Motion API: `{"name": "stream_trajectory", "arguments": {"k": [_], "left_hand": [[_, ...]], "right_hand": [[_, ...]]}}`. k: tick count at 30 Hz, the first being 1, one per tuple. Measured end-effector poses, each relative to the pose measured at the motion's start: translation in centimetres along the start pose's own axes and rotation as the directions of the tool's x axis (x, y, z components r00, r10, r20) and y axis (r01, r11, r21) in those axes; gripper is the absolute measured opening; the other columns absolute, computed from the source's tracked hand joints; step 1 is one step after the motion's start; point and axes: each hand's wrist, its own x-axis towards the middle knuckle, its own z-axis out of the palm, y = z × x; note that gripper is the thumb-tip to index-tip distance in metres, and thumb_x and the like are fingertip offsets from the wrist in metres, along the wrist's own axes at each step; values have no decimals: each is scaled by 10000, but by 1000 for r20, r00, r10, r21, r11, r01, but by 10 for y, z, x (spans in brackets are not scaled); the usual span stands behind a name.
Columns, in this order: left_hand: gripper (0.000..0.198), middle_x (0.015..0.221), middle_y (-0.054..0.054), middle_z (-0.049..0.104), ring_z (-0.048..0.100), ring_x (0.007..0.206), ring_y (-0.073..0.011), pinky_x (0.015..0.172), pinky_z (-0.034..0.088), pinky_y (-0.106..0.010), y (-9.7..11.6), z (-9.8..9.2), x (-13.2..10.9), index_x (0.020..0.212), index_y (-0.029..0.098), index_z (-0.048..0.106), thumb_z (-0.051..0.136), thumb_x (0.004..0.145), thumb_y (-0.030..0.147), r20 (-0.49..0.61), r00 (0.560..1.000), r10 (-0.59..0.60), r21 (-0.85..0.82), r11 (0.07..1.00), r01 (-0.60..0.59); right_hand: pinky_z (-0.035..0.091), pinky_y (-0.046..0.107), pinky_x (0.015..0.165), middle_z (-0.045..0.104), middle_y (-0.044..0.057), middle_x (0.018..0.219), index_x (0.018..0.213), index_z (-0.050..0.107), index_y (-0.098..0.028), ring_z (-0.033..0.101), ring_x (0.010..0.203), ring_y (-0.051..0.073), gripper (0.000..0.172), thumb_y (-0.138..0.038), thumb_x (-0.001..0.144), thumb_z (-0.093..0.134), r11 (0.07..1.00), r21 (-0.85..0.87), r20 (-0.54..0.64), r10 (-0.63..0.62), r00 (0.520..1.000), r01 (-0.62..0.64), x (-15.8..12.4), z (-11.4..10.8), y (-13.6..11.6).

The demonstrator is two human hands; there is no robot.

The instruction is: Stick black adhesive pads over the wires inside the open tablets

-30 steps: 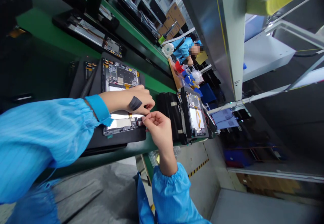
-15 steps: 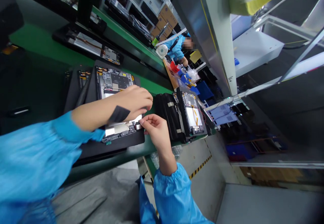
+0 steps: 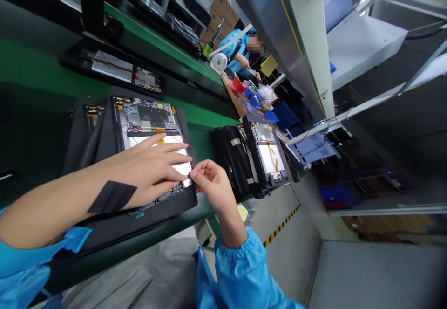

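Observation:
An opened tablet (image 3: 153, 115) lies on a stack of dark tablet parts, its circuit board, white battery area and orange flex cable showing. Across its lower half rests my left hand (image 3: 148, 169), palm down with fingers spread, holding nothing. A black patch (image 3: 112, 196) is on that wrist. My right hand (image 3: 213, 183) is pinched at the tablet's right edge, close to the left fingertips. What sits in the pinch is too small to make out. Just beside it is a small silvery piece (image 3: 187, 183). Thin red wires (image 3: 192, 150) curl out from the edge above the right fingers.
More opened tablets (image 3: 268, 155) stand stacked with black padding to the right. Another open tablet (image 3: 118, 69) lies in a channel beyond the green bench (image 3: 206, 143). A co-worker in blue (image 3: 230, 43) works farther back beside a white fan (image 3: 219, 62). A metal beam (image 3: 296, 29) crosses overhead.
My left hand has gone from curled fingers above the tablet to lying flat and spread over it. My right hand stays pinched at the edge. The view has shifted slightly.

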Motion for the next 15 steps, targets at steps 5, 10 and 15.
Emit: {"name": "stream_trajectory", "arguments": {"k": [5,10,15], "left_hand": [[374,1417,48,701,509,1462,-329,1240,304,-645,0,0,0,1063,428,813,512,983,219,36,999,-16,31,999,15],[354,1478,67,660,539,1435,-314,1250,334,-590,-8,6,-8,1204,458,769,493,1021,333,-11,1000,4,39,999,-4],[360,1512,39,636,520,1455,-326,1271,291,-609,-4,10,-10,1293,434,731,516,1024,331,-21,1000,-2,88,996,4]], "right_hand": [[407,180,435,494,-141,580,1006,521,-271,436,436,85,452,-443,747,848,996,65,-4,-57,998,57,2,2,12],[531,259,613,648,23,862,972,737,-227,630,708,149,189,-390,948,644,899,-235,-115,-404,908,370,-17,1,29],[588,358,906,740,95,1070,1133,832,-240,719,996,215,274,-311,983,615,705,-445,57,-593,803,552,-26,-15,36]]}}
